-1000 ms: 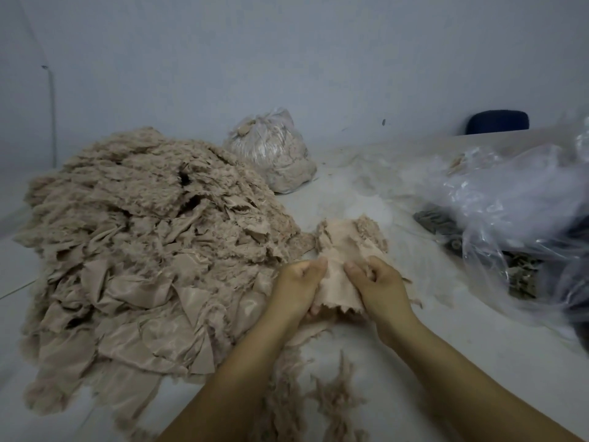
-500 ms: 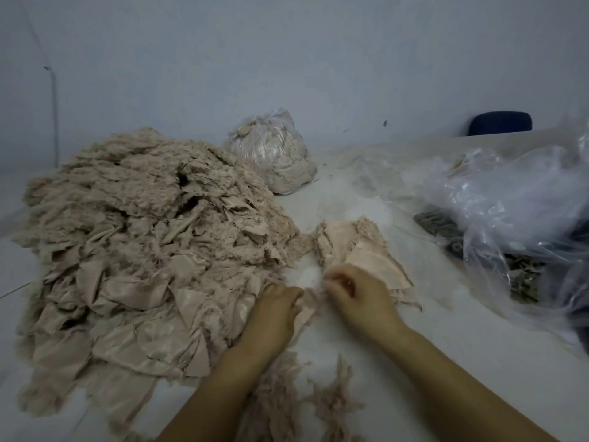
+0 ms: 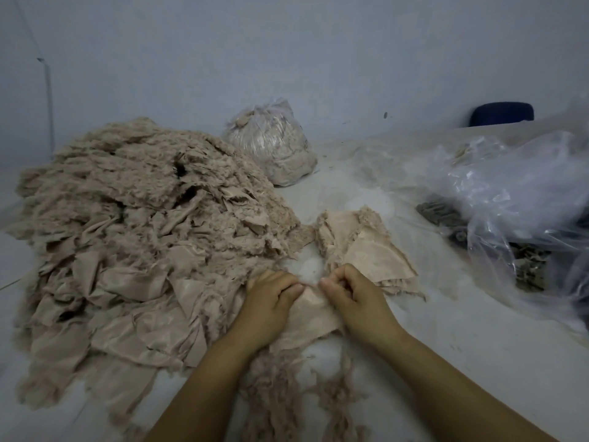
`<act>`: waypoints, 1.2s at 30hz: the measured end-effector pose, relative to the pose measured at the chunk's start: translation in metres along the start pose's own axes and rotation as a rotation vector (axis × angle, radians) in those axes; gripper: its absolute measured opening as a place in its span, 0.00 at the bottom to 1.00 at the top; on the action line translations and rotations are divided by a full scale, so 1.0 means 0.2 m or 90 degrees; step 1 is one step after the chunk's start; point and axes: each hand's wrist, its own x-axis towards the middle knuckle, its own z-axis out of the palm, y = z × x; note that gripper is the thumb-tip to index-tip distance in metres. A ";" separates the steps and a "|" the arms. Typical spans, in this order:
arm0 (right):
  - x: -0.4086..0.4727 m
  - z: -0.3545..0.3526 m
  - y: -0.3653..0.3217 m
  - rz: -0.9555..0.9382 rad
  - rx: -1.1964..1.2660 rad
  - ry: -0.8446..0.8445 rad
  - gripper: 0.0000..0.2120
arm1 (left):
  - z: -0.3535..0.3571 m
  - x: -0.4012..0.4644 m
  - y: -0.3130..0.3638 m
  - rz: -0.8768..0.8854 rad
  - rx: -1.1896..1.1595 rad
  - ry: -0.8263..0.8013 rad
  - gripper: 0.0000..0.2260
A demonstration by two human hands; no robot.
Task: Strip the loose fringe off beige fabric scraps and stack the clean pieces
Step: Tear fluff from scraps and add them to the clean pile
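A big heap of frayed beige fabric scraps (image 3: 137, 244) fills the left of the white table (image 3: 446, 362). Just in front of its right edge, my left hand (image 3: 267, 306) and my right hand (image 3: 353, 295) each pinch the top edge of one beige scrap (image 3: 310, 309), thumbs almost touching. The scrap hangs down between my wrists. Behind my right hand lies a small stack of cleaner beige pieces (image 3: 363, 247). Loose fringe strands (image 3: 287, 387) lie on the table under my forearms.
A clear bag stuffed with beige fluff (image 3: 274, 141) stands at the back centre. Crumpled clear plastic bags (image 3: 516, 199) with dark pieces inside cover the right side. A blue chair back (image 3: 502, 113) shows behind the table by the wall.
One second ago both hands held a scrap over the small stack. That piece now lies on the stack, and both hands have come together on a new scrap nearer to me.
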 end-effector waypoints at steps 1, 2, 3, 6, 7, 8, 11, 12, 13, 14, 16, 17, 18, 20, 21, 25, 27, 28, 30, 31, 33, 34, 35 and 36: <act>0.00 0.00 0.00 0.018 0.005 -0.028 0.10 | -0.01 0.00 0.01 0.015 -0.071 0.004 0.15; 0.00 0.01 -0.01 0.025 -0.009 -0.058 0.12 | -0.01 -0.01 0.03 0.031 -0.123 -0.001 0.14; 0.00 0.02 -0.02 0.009 -0.040 -0.084 0.11 | -0.01 -0.01 0.03 0.041 -0.160 -0.007 0.12; -0.01 0.04 -0.03 -0.061 -0.057 -0.076 0.16 | -0.01 -0.02 0.02 -0.004 -0.177 0.034 0.10; -0.01 0.04 -0.03 -0.064 -0.039 -0.056 0.16 | -0.01 -0.01 0.01 -0.034 -0.157 0.054 0.12; -0.02 0.04 -0.04 -0.060 -0.018 -0.038 0.16 | 0.00 0.00 0.00 -0.062 -0.139 0.064 0.14; -0.01 0.03 -0.05 -0.014 0.039 0.014 0.16 | 0.01 0.01 -0.03 -0.144 -0.115 0.106 0.14; -0.01 0.01 -0.05 0.006 0.066 0.047 0.15 | 0.00 0.01 -0.04 -0.181 -0.133 0.145 0.13; 0.01 -0.01 -0.04 0.023 0.108 0.080 0.15 | -0.01 0.01 -0.04 -0.209 -0.161 0.187 0.13; 0.01 -0.03 -0.05 0.033 0.157 0.103 0.15 | -0.02 0.00 -0.04 -0.220 -0.195 0.209 0.14; 0.01 -0.06 -0.06 0.039 0.208 0.096 0.16 | -0.04 -0.01 -0.03 -0.213 -0.289 0.155 0.12; 0.00 -0.06 -0.07 0.028 0.209 0.074 0.16 | -0.03 -0.02 -0.01 -0.205 -0.327 0.080 0.15; -0.01 -0.04 -0.08 0.014 0.202 0.046 0.15 | -0.02 -0.02 0.01 -0.190 -0.344 0.010 0.21; -0.03 0.00 -0.08 0.000 0.199 0.001 0.12 | 0.02 -0.02 0.06 -0.170 -0.364 -0.039 0.27; -0.04 0.01 -0.09 0.003 0.206 -0.011 0.12 | 0.04 -0.02 0.07 -0.166 -0.395 -0.027 0.23; -0.03 0.02 -0.09 0.013 0.167 0.017 0.12 | 0.03 0.00 0.10 -0.257 -0.604 0.105 0.05; -0.02 0.02 -0.08 0.041 0.193 0.019 0.12 | 0.00 0.02 0.07 -0.312 -0.658 0.199 0.06; -0.02 0.01 -0.07 0.058 0.217 0.011 0.12 | -0.02 0.02 0.06 -0.328 -0.685 0.222 0.06; -0.02 0.01 -0.04 0.072 0.219 -0.010 0.16 | -0.05 0.02 0.04 -0.335 -0.717 0.212 0.07; -0.02 0.01 -0.03 0.065 0.203 -0.021 0.20 | -0.05 0.02 0.04 -0.331 -0.712 0.194 0.07; -0.03 0.02 -0.03 0.070 0.188 -0.050 0.28 | -0.04 0.01 0.05 -0.306 -0.701 0.158 0.07; -0.03 0.03 -0.04 0.096 0.203 -0.066 0.30 | -0.03 0.01 0.06 -0.289 -0.708 0.144 0.08; -0.03 0.04 -0.04 0.124 0.208 -0.081 0.30 | -0.03 0.00 0.06 -0.269 -0.728 0.128 0.09; -0.03 0.05 -0.06 0.142 0.198 -0.095 0.30 | -0.03 0.00 0.07 -0.251 -0.753 0.109 0.11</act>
